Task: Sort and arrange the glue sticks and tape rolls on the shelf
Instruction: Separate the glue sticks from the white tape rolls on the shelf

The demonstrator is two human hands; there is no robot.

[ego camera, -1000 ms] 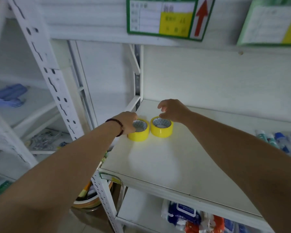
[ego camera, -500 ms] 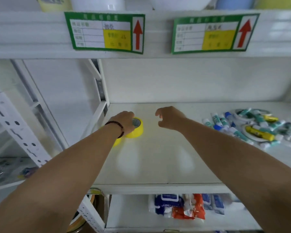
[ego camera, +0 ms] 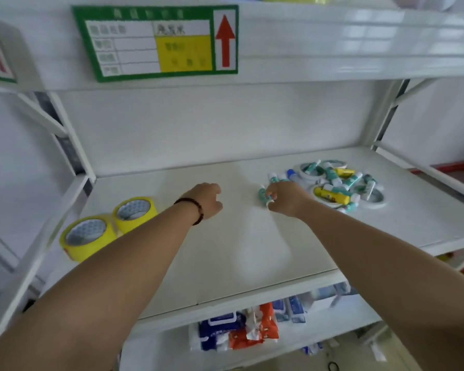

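Two yellow tape rolls (ego camera: pixel 87 236) (ego camera: pixel 134 212) lie flat side by side at the left end of the white shelf (ego camera: pixel 225 250). A mixed heap of green-and-white glue sticks (ego camera: pixel 335 178) and white tape rolls (ego camera: pixel 375 199) lies at the back right. My right hand (ego camera: pixel 284 198) is at the heap's left edge, its fingers closed around a green-and-white glue stick (ego camera: pixel 262 195). My left hand (ego camera: pixel 208 199), with a dark bead bracelet on the wrist, hovers over the bare middle of the shelf, fingers curled and holding nothing.
A green-framed label (ego camera: pixel 156 42) with a red arrow hangs on the shelf edge above. Blue, white and orange packets (ego camera: pixel 236 330) lie on the shelf below. White uprights (ego camera: pixel 73 145) flank the bay. A red tray (ego camera: pixel 458 168) shows at far right.
My left hand let go of the yellow tape rolls and moved right to mid-shelf. My right hand travelled right to the heap and closed on a glue stick. The view swung right.
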